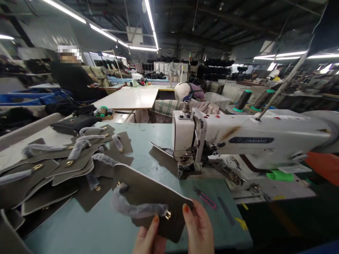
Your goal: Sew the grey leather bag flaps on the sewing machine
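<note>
A grey-brown bag panel is tilted up between my hands, above the table. Across its face runs a handle wrapped in clear plastic, with gold-coloured hardware at both ends. My left hand pinches the lower edge, thumb on the front near the right-hand gold fitting. At the right edge my right hand grips the panel, its thumb on the front and fingers behind. Beyond it stands a white sewing machine, with another panel lying beside its needle area.
Several similar panels with wrapped handles are piled at the left. Pink-handled thread snips lie on the green table. Two dark thread cones stand behind the machine. A seated person is at the far left; another person bends over beyond.
</note>
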